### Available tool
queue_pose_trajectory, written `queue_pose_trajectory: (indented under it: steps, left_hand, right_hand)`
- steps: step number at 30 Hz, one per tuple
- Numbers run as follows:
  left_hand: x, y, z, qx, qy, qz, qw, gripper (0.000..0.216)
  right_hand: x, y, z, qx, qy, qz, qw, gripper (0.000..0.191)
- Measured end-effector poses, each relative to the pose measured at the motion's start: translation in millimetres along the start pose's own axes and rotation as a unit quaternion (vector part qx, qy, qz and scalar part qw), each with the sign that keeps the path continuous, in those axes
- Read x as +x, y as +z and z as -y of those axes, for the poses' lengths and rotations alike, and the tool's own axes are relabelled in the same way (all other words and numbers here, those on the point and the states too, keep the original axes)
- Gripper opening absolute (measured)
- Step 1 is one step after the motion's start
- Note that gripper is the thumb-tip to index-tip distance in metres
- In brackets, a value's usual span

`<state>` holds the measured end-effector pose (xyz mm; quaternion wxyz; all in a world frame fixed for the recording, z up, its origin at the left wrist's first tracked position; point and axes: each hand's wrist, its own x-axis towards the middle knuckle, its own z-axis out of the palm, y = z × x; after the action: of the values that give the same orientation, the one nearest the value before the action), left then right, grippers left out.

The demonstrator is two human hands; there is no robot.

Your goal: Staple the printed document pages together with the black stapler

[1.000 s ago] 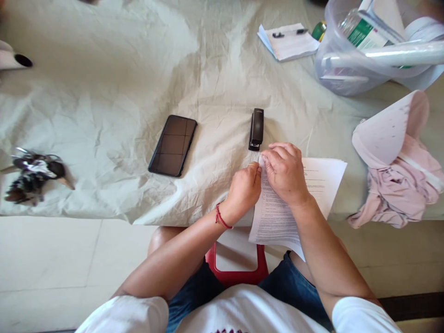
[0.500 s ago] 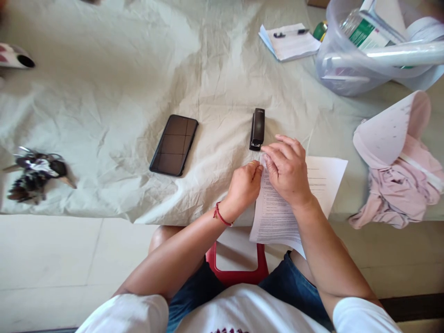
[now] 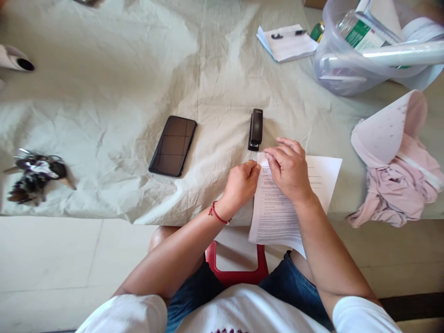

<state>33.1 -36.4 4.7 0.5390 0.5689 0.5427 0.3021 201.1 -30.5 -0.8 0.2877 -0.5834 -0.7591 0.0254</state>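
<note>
Printed paper sheets (image 3: 274,217) lie on the table's front edge, their lower end reaching past it. My left hand (image 3: 241,182) is closed, pinching the paper near its upper left corner. Over the top of the paper is my right hand (image 3: 289,169), its fingers apart and thumb near the index finger; no held object shows in it. Just beyond the paper's corner, a black stapler (image 3: 255,129) rests on the cloth, touched by neither hand. A dark phone (image 3: 173,145) lies screen up to the left of my hands.
Keys (image 3: 41,173) lie at far left. On the right is a crumpled pink cap (image 3: 391,157). A clear plastic basket (image 3: 343,76) with packages and a roll stands behind it, beside a notepad (image 3: 289,48) with a black pen (image 3: 287,34). A wrinkled cloth (image 3: 104,115) covers the table.
My right hand has lifted slightly away from the paper's corner, its thumb and index finger shifting right. My left hand still pinches the paper, having moved slightly left. The stapler stays put.
</note>
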Motion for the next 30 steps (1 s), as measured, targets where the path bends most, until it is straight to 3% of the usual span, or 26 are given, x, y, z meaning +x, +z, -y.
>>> queue_pose_trajectory:
  steps: [8,14,17,23,27,30]
  left_hand:
    - [-2,-10,-5,-0.010,-0.024,0.010,1.000,0.035]
    - [1,-31,-5,0.046,-0.028,-0.011,0.998,0.031]
    - [2,-43,-4,0.073,-0.029,-0.029,0.996,0.029]
    - [5,-62,-2,0.052,-0.040,-0.057,0.996,0.027]
    - [10,-62,-1,0.047,-0.046,-0.072,0.995,0.031]
    - [14,-58,-3,0.036,-0.045,-0.081,0.995,0.035]
  right_hand:
    - [-2,-1,-16,0.010,-0.008,-0.016,1.000,0.031]
    - [-5,-20,-43,0.068,0.027,0.043,0.996,0.029]
    - [-6,-38,-60,0.092,0.084,0.074,0.989,0.027]
    - [-12,-61,-81,0.141,0.255,0.118,0.949,0.026]
    - [-12,-57,-78,0.237,0.325,0.052,0.914,0.031]
    - [-11,-53,-72,0.360,0.383,0.004,0.851,0.039]
